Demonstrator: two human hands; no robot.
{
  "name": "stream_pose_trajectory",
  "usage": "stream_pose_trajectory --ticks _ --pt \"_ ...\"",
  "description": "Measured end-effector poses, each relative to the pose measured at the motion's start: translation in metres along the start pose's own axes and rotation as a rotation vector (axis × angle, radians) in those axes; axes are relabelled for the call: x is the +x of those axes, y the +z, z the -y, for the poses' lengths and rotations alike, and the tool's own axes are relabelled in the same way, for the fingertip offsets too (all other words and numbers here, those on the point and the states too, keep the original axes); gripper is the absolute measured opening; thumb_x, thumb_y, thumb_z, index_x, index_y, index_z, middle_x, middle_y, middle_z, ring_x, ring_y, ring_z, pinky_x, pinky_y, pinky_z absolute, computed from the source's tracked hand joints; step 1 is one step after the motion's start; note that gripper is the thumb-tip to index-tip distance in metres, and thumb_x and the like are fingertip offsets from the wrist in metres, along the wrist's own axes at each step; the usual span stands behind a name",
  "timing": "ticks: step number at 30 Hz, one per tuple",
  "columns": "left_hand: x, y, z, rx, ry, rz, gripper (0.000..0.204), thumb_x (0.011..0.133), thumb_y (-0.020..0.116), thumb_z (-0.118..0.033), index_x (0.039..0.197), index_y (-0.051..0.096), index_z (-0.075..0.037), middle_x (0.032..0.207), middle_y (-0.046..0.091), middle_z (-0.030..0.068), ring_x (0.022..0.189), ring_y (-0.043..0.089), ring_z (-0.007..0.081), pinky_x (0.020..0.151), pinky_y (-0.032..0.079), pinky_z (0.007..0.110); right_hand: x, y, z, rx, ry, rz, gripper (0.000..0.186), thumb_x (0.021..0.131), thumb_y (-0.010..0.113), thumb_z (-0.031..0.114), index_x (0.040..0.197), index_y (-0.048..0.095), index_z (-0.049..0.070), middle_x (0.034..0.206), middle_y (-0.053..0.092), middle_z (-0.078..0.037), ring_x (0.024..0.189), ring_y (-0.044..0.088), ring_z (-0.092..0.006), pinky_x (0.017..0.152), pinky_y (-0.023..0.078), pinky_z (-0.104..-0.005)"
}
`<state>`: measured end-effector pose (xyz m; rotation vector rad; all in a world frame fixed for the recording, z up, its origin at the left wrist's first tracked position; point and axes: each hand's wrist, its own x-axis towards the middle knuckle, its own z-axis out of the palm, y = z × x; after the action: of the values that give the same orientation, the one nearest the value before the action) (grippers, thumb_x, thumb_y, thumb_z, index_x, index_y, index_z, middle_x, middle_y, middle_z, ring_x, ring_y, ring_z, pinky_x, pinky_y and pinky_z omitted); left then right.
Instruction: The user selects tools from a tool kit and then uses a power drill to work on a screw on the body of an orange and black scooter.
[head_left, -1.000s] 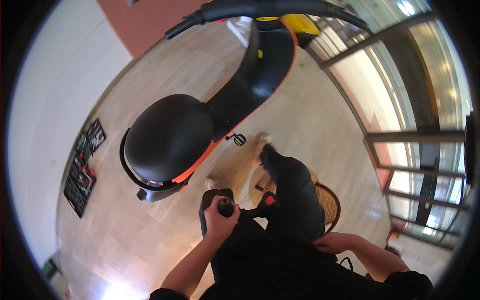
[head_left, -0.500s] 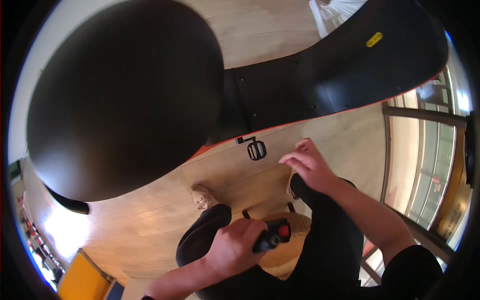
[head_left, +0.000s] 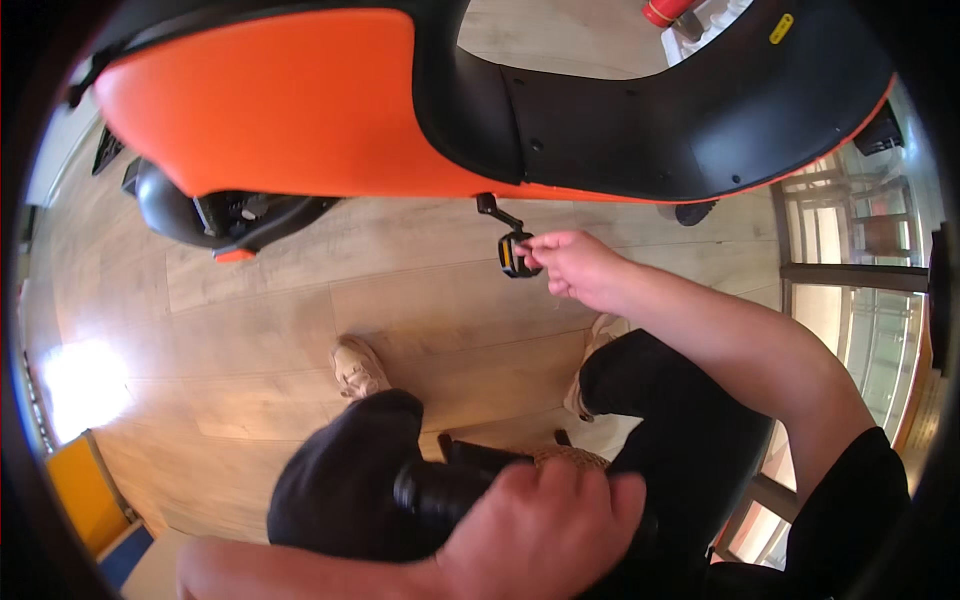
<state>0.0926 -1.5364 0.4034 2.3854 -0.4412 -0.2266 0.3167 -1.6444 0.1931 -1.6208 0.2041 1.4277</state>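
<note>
Our right hand [head_left: 580, 268] at a scooter [head_left: 400, 110] pedal [head_left: 514, 253], our left hand [head_left: 545, 530] on a dark tool [head_left: 440, 490].

We see the pedal at about 12 o'clock from centre, a small black block with an orange reflector, hanging on a short crank [head_left: 496, 210] below the scooter's orange and black body. Our right hand comes in from 4 o'clock, its fingers [head_left: 535, 245] pinched narrow on the pedal's right edge. Our left hand sits at 6 o'clock, fingers wrapped tight around the black cylindrical tool, which rests against our left knee [head_left: 350, 480]. Our two pale shoes [head_left: 358, 367] stand on the wooden floor [head_left: 300, 300] between the hands, well apart from each other. At 9 o'clock a bright glare lies on the floor; at 3 o'clock stand glass panels [head_left: 850, 250] with dark frames.
</note>
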Motion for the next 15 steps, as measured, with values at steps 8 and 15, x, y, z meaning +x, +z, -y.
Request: stream_pose_trajectory --ticks 8,15 --pt "0.008 0.033 0.086 -0.297 -0.600 0.112 0.038 0.076 0.075 -0.019 0.106 0.064 0.000 0.089 0.072 0.0240 0.087 0.073 0.0391 0.079 0.058 0.047 -0.030 0.009 -0.006 0.178 0.005 0.081 0.011 0.106 0.050 0.006 0.112 0.059 0.009 0.115 0.066 -0.009 0.060 0.033 -0.0033 0.056 0.036 -0.0186" --pt "0.016 0.092 0.219 -0.712 -0.947 0.010 0.035 0.073 0.078 -0.018 0.096 0.066 0.005 0.087 0.071 0.0182 0.077 0.072 0.0287 0.070 0.060 0.042 -0.004 0.046 -0.021 0.168 -0.026 -0.167 0.008 0.104 0.058 0.010 0.110 0.064 0.010 0.107 0.067 -0.004 0.065 0.043 -0.0017 0.056 0.038 -0.0192"
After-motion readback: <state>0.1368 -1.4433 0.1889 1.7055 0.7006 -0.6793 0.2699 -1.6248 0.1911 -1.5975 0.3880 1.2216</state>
